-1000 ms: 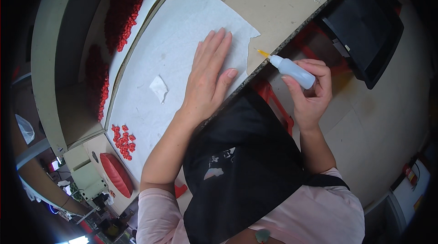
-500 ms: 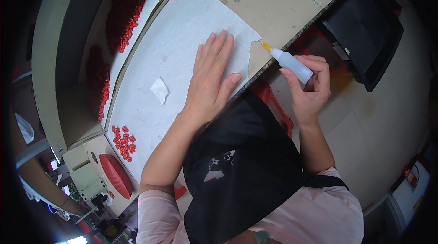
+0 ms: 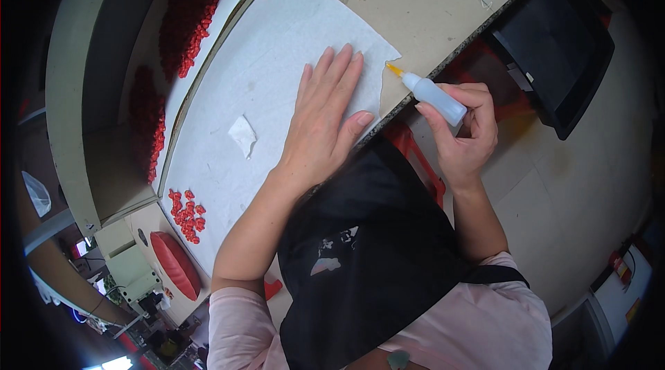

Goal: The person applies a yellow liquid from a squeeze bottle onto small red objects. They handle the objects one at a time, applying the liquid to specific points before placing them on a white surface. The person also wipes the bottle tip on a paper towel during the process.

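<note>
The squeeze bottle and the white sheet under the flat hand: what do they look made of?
Squeeze bottle: likely soft translucent plastic, cloudy white body with an orange nozzle tip, held in the right hand. White sheet: looks like matte thin paper or non-woven fabric, faintly mottled with soft creases; which one I cannot tell. The left hand lies flat on it.

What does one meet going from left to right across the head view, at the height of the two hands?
Small white paper scrap → left hand flat on large white sheet → small clear squeeze bottle with yellow tip → right hand → black screen.
</note>
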Demonstrator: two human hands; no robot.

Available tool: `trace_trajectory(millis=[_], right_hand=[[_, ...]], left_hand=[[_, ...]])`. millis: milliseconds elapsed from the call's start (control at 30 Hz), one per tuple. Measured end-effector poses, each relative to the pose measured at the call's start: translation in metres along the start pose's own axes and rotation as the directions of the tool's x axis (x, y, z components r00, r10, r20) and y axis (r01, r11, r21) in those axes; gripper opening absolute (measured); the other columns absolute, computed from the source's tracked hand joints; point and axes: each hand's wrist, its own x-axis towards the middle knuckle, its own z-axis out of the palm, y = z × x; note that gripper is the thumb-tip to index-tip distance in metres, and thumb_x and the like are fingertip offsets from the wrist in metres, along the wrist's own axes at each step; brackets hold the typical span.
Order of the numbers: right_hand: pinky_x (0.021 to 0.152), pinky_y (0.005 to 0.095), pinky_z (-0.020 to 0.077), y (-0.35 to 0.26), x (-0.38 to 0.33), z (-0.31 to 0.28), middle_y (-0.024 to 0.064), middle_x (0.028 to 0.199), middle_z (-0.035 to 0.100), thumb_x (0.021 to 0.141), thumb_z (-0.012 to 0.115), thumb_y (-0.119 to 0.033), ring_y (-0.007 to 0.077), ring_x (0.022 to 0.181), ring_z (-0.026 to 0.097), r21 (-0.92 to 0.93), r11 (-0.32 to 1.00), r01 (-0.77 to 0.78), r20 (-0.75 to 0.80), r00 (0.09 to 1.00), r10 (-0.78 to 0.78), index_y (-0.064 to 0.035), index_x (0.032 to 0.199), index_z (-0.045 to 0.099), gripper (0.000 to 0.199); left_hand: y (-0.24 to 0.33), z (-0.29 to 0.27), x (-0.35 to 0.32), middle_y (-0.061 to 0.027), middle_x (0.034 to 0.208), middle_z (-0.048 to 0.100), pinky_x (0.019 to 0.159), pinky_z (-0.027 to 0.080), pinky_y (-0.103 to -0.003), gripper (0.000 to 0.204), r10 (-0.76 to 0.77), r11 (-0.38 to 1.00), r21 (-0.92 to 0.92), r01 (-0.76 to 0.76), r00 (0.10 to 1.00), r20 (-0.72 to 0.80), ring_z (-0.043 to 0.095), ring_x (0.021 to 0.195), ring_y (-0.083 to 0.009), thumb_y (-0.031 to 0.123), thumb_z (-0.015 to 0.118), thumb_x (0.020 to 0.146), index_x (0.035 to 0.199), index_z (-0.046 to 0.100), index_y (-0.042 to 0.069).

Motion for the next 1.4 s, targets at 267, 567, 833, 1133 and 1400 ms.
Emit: trace_trajectory(millis=[267,567,833,1133,1400], right_hand=[[0.055,0.0276,0.0443,-0.008,0.001,-0.004,0.0092,0.078,0.056,0.06,0.074,0.0,0.0203,0.065,0.054,-0.057,0.995,0.079,0.077,0.994,-0.074,-0.0019,0.086,0.051,0.035],[0.054,0.0285,0.0456,-0.026,0.005,-0.014,0.0109,0.078,0.057,0.058,0.074,0.0,0.023,0.065,0.055,-0.132,0.975,0.179,0.194,0.969,-0.151,-0.0021,0.084,0.051,0.035],[0.07,0.0252,0.0445,-0.033,0.008,-0.03,0.0088,0.087,0.055,0.064,0.069,0.005,0.0152,0.078,0.055,0.106,0.975,-0.196,0.142,0.973,0.18,-0.0012,0.088,0.051,0.031],[0.068,0.0278,0.0446,-0.029,0.062,0.018,0.0082,0.081,0.059,0.065,0.069,-0.005,0.0172,0.075,0.057,-0.02,0.999,0.031,0.405,0.914,-0.02,-0.0032,0.094,0.057,0.031],[0.067,0.0296,0.0459,-0.013,0.079,0.006,0.0072,0.086,0.061,0.065,0.067,-0.004,0.0226,0.075,0.058,-0.283,0.926,0.249,0.431,0.896,-0.109,-0.0033,0.088,0.054,0.027]], left_hand=[[-0.001,0.001,0.0,-0.0161,0.134,0.03,0.104,0.013,-0.045,0.055,0.006,1.0,0.003,-0.006,1.0,-0.018,0.023,0.126,-0.0342,0.022,0.051,0.081,0.13,0.031,0.004],[-0.004,0.004,0.0,-0.0136,0.134,0.032,0.104,0.014,-0.042,0.045,0.0,1.0,0.02,0.0,1.0,-0.022,0.025,0.126,-0.0301,0.02,0.041,0.087,0.128,0.035,0.004],[0.0,0.002,-0.002,-0.0134,0.132,0.034,0.104,0.015,-0.042,0.054,-0.049,0.999,-0.001,0.049,0.998,-0.037,0.026,0.126,-0.0293,0.016,0.051,0.082,0.13,0.03,0.003],[0.0,0.001,-0.002,-0.0144,0.129,0.037,0.103,0.018,-0.042,0.065,-0.056,0.995,-0.088,0.044,0.989,-0.14,0.029,0.123,-0.0307,0.018,0.059,0.077,0.129,0.025,0.0],[-0.001,0.002,-0.005,-0.0153,0.128,0.038,0.103,0.021,-0.042,0.062,-0.055,0.997,-0.062,0.047,0.989,-0.14,0.031,0.122,-0.031,0.018,0.059,0.077,0.128,0.028,0.001]])
